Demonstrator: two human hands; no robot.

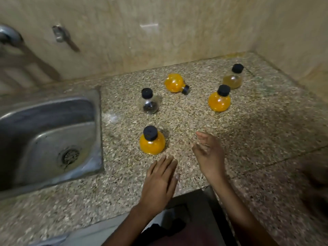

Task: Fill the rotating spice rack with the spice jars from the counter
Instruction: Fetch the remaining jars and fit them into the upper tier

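Sink [53,121] far left of both hands, not part of this. Left hand [159,181] flat, open, empty on the counter [248,139]; nearest orange jar [152,142] sits just ahead of its fingertips. Clear dark jar [150,103] further ahead. Tipped orange jar [175,83] lies on its side well beyond. Right hand [208,155] open, empty, half-cupped; upright orange jar [219,101] and pale jar [233,79] beyond it. Rack not in view. Looks like first pickup: grab the nearest jar by its bulb.
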